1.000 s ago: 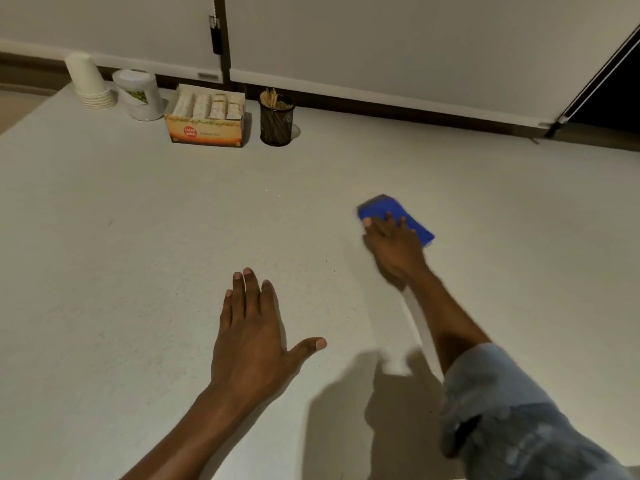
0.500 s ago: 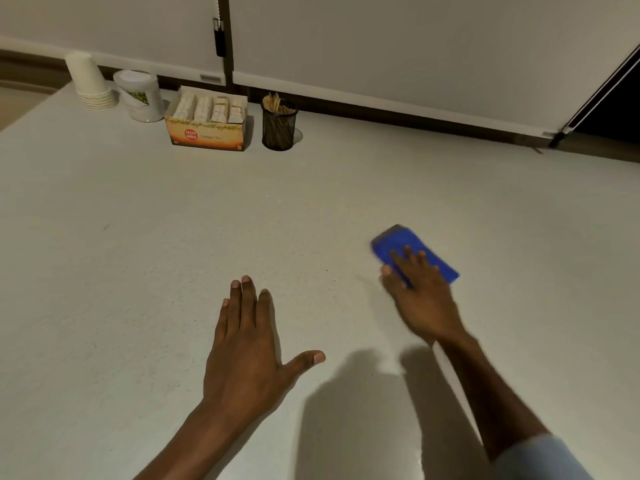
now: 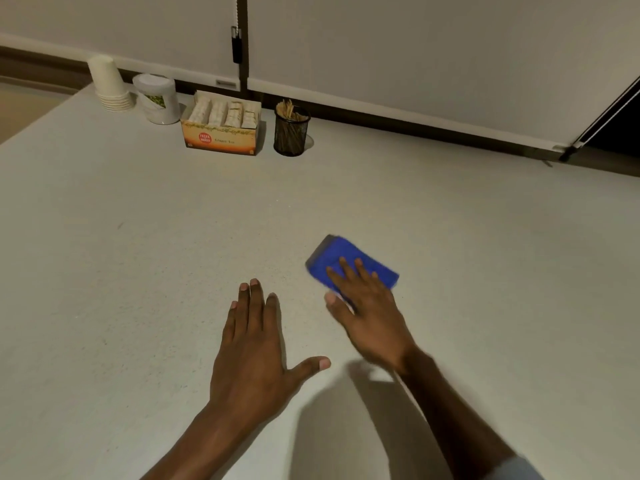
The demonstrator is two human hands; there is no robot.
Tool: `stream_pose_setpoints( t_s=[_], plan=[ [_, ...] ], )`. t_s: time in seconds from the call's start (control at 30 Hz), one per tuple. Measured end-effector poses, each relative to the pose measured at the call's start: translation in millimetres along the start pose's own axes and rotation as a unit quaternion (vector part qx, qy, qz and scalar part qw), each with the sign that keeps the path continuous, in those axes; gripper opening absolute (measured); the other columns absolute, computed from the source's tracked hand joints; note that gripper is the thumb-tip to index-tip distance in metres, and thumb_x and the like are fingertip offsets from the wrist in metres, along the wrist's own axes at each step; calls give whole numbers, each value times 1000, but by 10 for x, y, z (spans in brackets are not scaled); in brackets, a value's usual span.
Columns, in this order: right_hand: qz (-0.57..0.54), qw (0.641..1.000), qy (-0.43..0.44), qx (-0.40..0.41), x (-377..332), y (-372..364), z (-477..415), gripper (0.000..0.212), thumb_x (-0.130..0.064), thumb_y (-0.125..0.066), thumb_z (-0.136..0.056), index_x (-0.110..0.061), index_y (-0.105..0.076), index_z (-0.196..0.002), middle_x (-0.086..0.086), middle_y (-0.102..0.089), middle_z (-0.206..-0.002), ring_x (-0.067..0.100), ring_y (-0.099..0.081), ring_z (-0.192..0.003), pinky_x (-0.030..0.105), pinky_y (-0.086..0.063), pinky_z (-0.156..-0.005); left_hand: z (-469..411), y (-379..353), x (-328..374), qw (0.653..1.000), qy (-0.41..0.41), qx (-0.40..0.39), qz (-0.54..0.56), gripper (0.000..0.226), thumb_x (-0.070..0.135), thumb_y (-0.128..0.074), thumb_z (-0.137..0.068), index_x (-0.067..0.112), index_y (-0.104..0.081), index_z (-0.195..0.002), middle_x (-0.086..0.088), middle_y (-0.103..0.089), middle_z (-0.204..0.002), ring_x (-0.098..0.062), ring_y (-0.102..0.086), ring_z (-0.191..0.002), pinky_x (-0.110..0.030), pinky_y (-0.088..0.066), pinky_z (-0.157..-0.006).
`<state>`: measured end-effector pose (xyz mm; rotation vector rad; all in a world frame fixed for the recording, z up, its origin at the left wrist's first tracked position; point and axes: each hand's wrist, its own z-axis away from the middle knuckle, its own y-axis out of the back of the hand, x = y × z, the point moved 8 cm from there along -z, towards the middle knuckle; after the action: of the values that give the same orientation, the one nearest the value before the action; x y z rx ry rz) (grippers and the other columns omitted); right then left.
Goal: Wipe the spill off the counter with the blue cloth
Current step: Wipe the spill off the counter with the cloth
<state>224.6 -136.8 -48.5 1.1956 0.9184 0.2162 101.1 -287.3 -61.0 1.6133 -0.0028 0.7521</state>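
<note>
A folded blue cloth [image 3: 341, 258] lies flat on the pale counter [image 3: 138, 237], a little right of centre. My right hand [image 3: 367, 313] presses down on the cloth's near half, fingers spread over it and thumb off its left edge. My left hand [image 3: 252, 344] rests flat on the counter to the left of the cloth, palm down, fingers together and thumb out, holding nothing. No spill shows clearly on the speckled surface.
Along the back edge stand a stack of paper cups [image 3: 109, 83], a white tub [image 3: 157, 98], an open tea box [image 3: 221, 124] and a black mesh holder of sticks [image 3: 291, 131]. A wall rises behind them. The counter's left edge runs off at far left.
My right hand has drawn the blue cloth toward me and leftward, nearer to my left hand. The left hand has stayed flat in place.
</note>
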Motion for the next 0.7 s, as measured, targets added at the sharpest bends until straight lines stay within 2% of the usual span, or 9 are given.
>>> stream_pose_setpoints(
  t_s=[0.1,0.17,0.23,0.3,0.4,0.5,0.57,0.63,0.7],
  plan=[
    [29,996,33,76,184,126,386,57,-56,-37,-105,-38,-29,-159,-16,-15,-170,2,0,-158,34,-2,-129,9,11,-4,1000,-7,-6,-11,139,106,-26,-71,14,11,-167,-12,32,-171,-24,32,-158,-42,11,-131],
    [13,994,-37,105,533,315,491,57,-55,-39,-104,-39,-32,-158,-18,-16,-170,2,-2,-158,39,-5,-130,17,35,-16,1000,-18,-5,-8,137,104,-29,-73,11,7,-168,-13,27,-173,-24,28,-159,-39,11,-130],
    [-30,988,-126,90,801,364,549,56,-56,-36,-106,-41,-26,-159,-20,-10,-169,1,2,-157,45,-3,-130,18,92,-41,999,-32,14,-3,135,100,-35,-75,7,-3,-168,-15,17,-175,-26,22,-161,-40,8,-131],
    [6,983,-152,100,806,346,584,60,-59,-31,-104,-39,-22,-160,-15,-9,-170,7,3,-158,48,-4,-130,17,158,-114,998,-37,35,-23,134,99,-38,-76,4,-12,-167,-18,6,-176,-29,15,-163,-47,1,-133],
    [63,990,-79,101,326,212,618,67,-61,-18,-99,-32,-29,-159,-7,-14,-169,16,-3,-159,50,-15,-129,16,209,-320,999,-5,28,-32,141,105,-32,-71,4,-13,-167,-17,4,-176,-30,11,-164,-52,-4,-134],
    [6,999,11,35,-294,-151,648,73,-69,-8,-99,-33,-32,-158,-9,-13,-171,10,3,-159,43,-6,-130,34,228,-461,999,19,27,-24,145,109,-23,-68,4,-9,-167,-16,9,-176,-29,13,-163,-50,-4,-134],
    [-15,997,66,35,-495,-257,631,66,-65,-17,-102,-32,-36,-157,-9,-19,-170,8,-1,-159,43,-7,-130,44,237,-471,999,18,29,-25,145,109,-23,-68,4,-11,-167,-16,8,-176,-29,12,-163,-49,-4,-133],
    [-32,997,64,30,-381,-246,504,57,-56,-24,-104,-36,-38,-156,-13,-22,-169,3,-4,-158,46,-10,-130,38,240,-470,999,13,27,-24,143,108,-26,-69,4,-10,-167,-16,9,-176,-29,12,-163,-48,-3,-133],
    [-13,995,57,75,-184,-86,371,55,-50,-30,-105,-32,-39,-156,-9,-26,-168,8,-9,-159,52,-18,-128,27,263,-488,999,7,24,-24,141,105,-29,-71,3,-13,-167,-18,5,-176,-30,10,-164,-48,-4,-133]
  ],
)
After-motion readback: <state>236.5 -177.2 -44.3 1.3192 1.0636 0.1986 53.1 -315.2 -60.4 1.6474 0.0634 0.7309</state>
